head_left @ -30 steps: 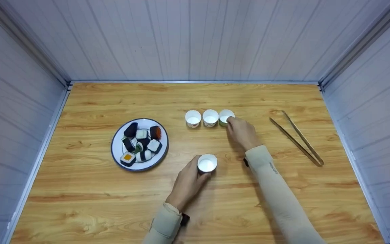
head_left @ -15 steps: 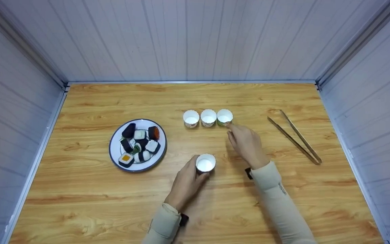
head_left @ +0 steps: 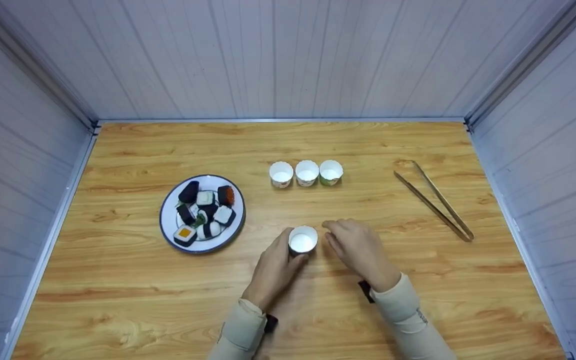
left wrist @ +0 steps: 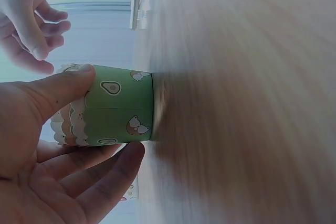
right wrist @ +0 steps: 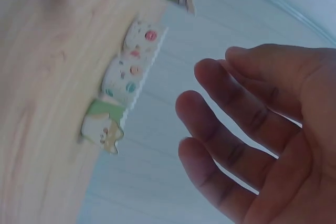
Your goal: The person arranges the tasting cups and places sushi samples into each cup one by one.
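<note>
My left hand (head_left: 274,267) grips a stack of nested paper baking cups (head_left: 303,240) between thumb and fingers. In the left wrist view the outer cup (left wrist: 118,106) is green with avocado and animal prints, and scalloped rims of inner cups show at its top. The right hand (head_left: 360,250) hovers just right of the stack, holding nothing, its fingers (right wrist: 226,148) loosely bent. Farther back, three single cups stand in a row: a left cup (head_left: 281,175), a middle cup (head_left: 307,173) and a green right cup (head_left: 331,173).
A blue-rimmed white plate (head_left: 168,225) with several sushi pieces (head_left: 205,215) stands on the left. Metal tongs (head_left: 435,202) lie on the right of the wooden table (head_left: 143,300). Pale panel walls (head_left: 278,60) enclose the back and sides.
My right hand has drawn back from the right cup of the row toward the stack, leaving that cup standing. The left hand keeps holding the stack in place.
</note>
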Motion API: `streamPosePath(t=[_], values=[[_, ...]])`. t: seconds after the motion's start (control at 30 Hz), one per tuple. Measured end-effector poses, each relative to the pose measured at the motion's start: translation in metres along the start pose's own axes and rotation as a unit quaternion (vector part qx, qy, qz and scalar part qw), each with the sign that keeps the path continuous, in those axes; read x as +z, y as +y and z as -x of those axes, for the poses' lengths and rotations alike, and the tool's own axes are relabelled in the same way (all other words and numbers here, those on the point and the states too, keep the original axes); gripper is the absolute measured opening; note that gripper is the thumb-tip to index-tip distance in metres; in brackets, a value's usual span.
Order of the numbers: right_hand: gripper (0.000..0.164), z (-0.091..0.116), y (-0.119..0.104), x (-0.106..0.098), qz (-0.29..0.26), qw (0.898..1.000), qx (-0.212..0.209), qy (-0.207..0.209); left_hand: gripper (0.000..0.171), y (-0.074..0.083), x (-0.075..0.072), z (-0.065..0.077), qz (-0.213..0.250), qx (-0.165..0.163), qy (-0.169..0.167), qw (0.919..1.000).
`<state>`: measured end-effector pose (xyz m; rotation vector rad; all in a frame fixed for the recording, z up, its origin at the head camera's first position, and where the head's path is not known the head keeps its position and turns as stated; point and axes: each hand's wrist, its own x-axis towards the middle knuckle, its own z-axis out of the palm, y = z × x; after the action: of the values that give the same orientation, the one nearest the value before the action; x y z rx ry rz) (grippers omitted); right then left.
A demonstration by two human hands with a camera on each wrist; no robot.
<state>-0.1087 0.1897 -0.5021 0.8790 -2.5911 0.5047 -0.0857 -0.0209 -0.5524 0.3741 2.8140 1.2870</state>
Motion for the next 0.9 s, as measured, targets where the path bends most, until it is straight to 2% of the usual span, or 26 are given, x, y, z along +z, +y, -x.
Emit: streamPosePath(t=[0.17, 0.3, 0.5, 0.6, 0.73, 0.9], values=[[0.023, 0.008, -0.009, 0.009, -0.034, 0.999, -0.042, -0.009, 0.055, 0.000, 0.001, 0.000, -0.005, -0.001, 0.000, 1.0000], [0.022, 0.012, -0.012, 0.015, -0.050, 0.996, -0.063, -0.032, 0.054, -0.001, 0.001, 0.000, -0.012, 0.003, 0.005, 0.9999], [0.019, 0.013, -0.014, 0.023, -0.039, 0.996, -0.055, -0.065, 0.053, 0.001, -0.001, -0.002, -0.008, -0.015, -0.004, 0.9999], [0.013, 0.012, -0.013, 0.029, -0.034, 0.995, -0.053, -0.076, 0.054, 0.001, -0.001, -0.001, -0.003, -0.022, -0.009, 0.9997], [0.004, 0.009, -0.014, 0.035, -0.032, 0.994, -0.039, -0.100, 0.054, 0.000, 0.000, 0.000, 0.009, -0.011, -0.010, 0.9998], [0.005, 0.007, -0.013, 0.035, -0.025, 0.993, -0.024, -0.112, 0.053, -0.001, -0.001, 0.000, 0.011, -0.013, -0.014, 0.9998]])
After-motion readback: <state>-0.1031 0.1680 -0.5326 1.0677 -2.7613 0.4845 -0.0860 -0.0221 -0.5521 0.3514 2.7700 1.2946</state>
